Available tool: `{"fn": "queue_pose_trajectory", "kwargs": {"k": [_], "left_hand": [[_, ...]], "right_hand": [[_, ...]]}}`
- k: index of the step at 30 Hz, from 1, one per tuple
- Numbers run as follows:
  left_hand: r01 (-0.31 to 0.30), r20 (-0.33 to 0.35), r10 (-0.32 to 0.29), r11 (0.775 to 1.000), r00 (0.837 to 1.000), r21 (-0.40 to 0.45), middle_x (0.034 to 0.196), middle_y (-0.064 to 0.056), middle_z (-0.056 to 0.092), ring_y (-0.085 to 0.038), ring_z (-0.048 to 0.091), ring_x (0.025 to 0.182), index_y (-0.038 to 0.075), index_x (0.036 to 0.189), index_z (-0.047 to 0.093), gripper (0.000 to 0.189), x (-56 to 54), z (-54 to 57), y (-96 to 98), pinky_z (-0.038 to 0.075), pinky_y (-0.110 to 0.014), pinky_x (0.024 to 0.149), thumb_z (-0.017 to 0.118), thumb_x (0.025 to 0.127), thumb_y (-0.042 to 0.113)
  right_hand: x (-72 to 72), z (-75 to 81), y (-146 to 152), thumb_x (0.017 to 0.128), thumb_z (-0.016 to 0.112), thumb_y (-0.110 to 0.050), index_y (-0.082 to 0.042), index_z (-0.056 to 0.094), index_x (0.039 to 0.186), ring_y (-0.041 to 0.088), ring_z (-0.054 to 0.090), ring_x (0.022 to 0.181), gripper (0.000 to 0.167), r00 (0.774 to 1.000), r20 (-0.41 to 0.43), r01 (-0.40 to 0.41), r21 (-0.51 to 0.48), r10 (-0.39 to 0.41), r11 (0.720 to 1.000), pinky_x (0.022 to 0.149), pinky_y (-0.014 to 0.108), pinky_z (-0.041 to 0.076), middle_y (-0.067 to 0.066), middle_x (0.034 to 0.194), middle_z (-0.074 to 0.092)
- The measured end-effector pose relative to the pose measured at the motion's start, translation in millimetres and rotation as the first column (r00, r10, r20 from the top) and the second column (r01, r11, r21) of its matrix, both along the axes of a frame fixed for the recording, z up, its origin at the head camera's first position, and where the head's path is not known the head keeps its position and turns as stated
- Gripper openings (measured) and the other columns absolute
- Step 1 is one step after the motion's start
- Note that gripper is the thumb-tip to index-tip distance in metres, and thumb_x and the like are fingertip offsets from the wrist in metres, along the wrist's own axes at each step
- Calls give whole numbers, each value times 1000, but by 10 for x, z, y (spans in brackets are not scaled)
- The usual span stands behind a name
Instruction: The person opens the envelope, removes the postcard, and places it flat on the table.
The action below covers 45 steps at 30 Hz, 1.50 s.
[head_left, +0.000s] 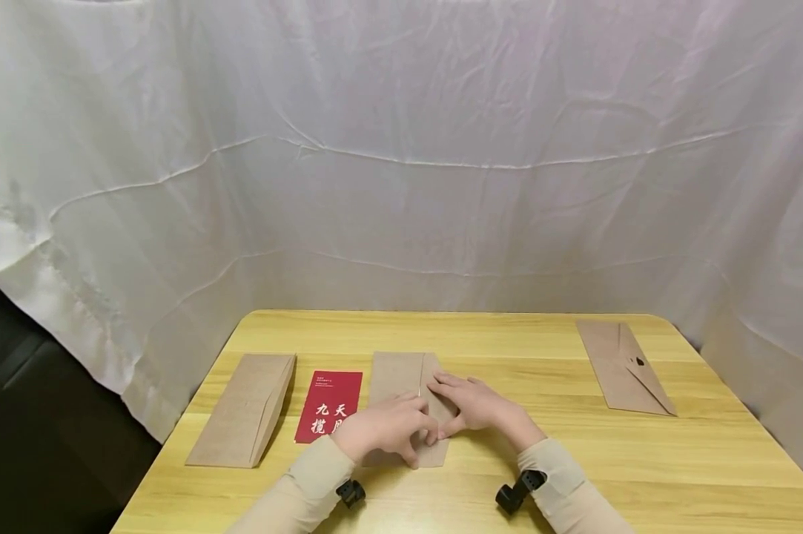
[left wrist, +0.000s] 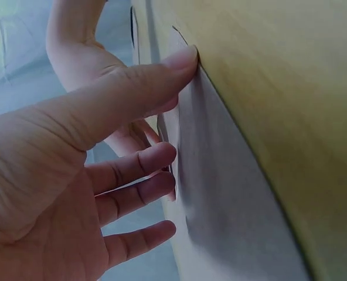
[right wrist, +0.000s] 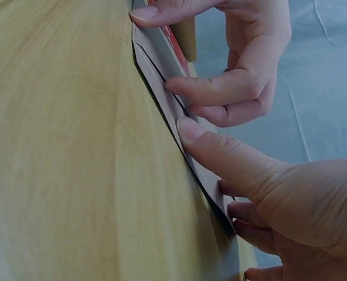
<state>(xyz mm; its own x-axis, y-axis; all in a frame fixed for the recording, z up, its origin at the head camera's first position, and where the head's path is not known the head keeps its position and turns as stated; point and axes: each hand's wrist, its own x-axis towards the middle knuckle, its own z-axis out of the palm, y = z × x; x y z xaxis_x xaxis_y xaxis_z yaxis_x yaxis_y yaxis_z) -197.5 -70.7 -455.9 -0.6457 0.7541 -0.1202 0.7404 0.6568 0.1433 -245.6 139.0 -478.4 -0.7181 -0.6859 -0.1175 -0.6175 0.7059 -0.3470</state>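
A brown paper envelope (head_left: 396,371) lies at the middle of the table, its flap on the right side folded over. My left hand (head_left: 386,426) rests across its lower middle, fingertips touching the paper near the flap; in the left wrist view the left thumb (left wrist: 179,61) lies at the envelope's near edge (left wrist: 220,187). On the flap's right part, my right hand (head_left: 477,406) presses with thumb and fingers spread. The right wrist view shows the right thumb (right wrist: 194,132) on the folded flap close to its edge.
A red card (head_left: 328,397) with white characters lies left of the middle envelope, partly behind my left hand. Farther left is another brown envelope (head_left: 237,408) with its flap slightly raised. A third envelope (head_left: 604,363) with a dark mark lies at the far right.
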Motion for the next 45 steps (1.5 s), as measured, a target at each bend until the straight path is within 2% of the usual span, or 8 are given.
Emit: {"fn": "queue_pose_trajectory", "kwargs": {"k": [5, 13, 19, 27, 31, 36, 41, 45], "left_hand": [[22, -1, -22, 998, 1000, -61, 92, 14, 52, -3, 40, 88, 34, 84, 65, 30, -18, 43, 38, 42, -23, 79, 86, 65, 43], [17, -6, -18, 996, 1000, -89, 93, 17, 49, -3, 42, 91, 35, 79, 62, 28, -26, 53, 64, 47, -36, 93, 84, 66, 48], [44, -18, -45, 996, 999, -84, 99, 18, 51, -3, 44, 95, 34, 82, 62, 33, -33, 36, 61, 47, -37, 95, 84, 65, 50], [65, -22, -69, 989, 997, -133, 104, 14, 52, -5, 43, 96, 35, 86, 62, 35, -61, 76, 54, 46, -39, 96, 86, 63, 49], [69, -29, -73, 988, 997, -136, 105, 14, 52, -5, 44, 99, 34, 85, 61, 36, -59, 79, 58, 45, -40, 98, 85, 63, 50], [76, -72, -86, 989, 994, -128, 100, 18, 51, -4, 46, 101, 33, 84, 58, 38, -39, 40, 52, 43, -36, 98, 83, 63, 54], [85, -92, -94, 992, 991, -97, 95, 18, 54, -4, 55, 109, 32, 85, 57, 38, -2, 33, 46, 39, -49, 110, 82, 66, 54], [71, -122, -81, 994, 989, -81, 96, 18, 56, -6, 57, 114, 32, 87, 57, 38, 32, 17, 32, 37, -53, 112, 80, 68, 55]], "right_hand": [[-4, -8, -1, 77, 76, -53, -4, 40, 148, 36, 31, 146, 94, 1000, -6, -3, 2, 3, 1000, 113, 65, 26, 19, 158, 29], [-8, -10, 2, 77, 76, -53, -4, 40, 148, 36, 31, 146, 93, 1000, -16, -7, 10, 7, 1000, 111, 66, 28, 19, 158, 29], [-9, -23, 6, 77, 75, -53, -5, 40, 148, 36, 31, 146, 93, 1000, -15, -5, 18, 5, 1000, 112, 65, 27, 19, 159, 28], [-10, -14, 12, 77, 76, -53, -4, 40, 148, 36, 31, 146, 93, 1000, -17, -5, 11, 5, 1000, 112, 66, 27, 19, 158, 29], [-8, -12, 11, 77, 76, -52, -4, 40, 148, 36, 31, 145, 93, 1000, -21, -10, 14, 10, 1000, 112, 66, 27, 19, 158, 29], [7, -10, 8, 78, 75, -52, -3, 39, 148, 37, 32, 145, 93, 999, -26, -22, 18, 23, 1000, 111, 65, 29, 20, 158, 29], [13, -6, 8, 77, 75, -52, -4, 39, 148, 37, 33, 145, 94, 999, -30, -20, 14, 21, 1000, 111, 64, 30, 20, 158, 30], [7, -6, 9, 77, 75, -53, -4, 39, 148, 37, 32, 145, 94, 999, -32, -14, 14, 15, 1000, 112, 63, 29, 19, 158, 30]]}}
